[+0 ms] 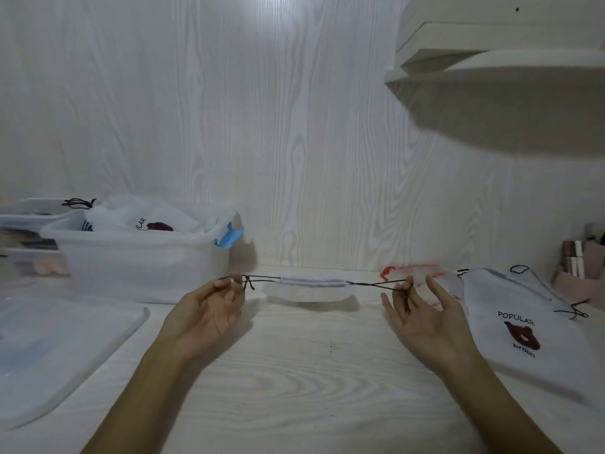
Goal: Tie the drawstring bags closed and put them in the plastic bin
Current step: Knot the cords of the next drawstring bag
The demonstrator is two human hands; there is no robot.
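A white drawstring bag (309, 286) hangs just above the table between my hands, its top gathered. My left hand (209, 309) pinches the black cord's left end (258, 277). My right hand (422, 312) pinches the cord's right end (370, 284), other fingers spread. The cords are pulled taut sideways. The clear plastic bin (137, 260) stands at the back left with a blue clip (229, 235) and holds tied white bags (144, 217). Another white bag with a bear print (520, 322) lies flat on the right.
A clear bin lid (55, 342) lies at the front left. More clear boxes (23, 237) stand behind the bin. A red-printed plastic bag (415, 271) lies behind my right hand. Pink items (582, 263) sit at the far right; a white shelf (510, 70) overhangs.
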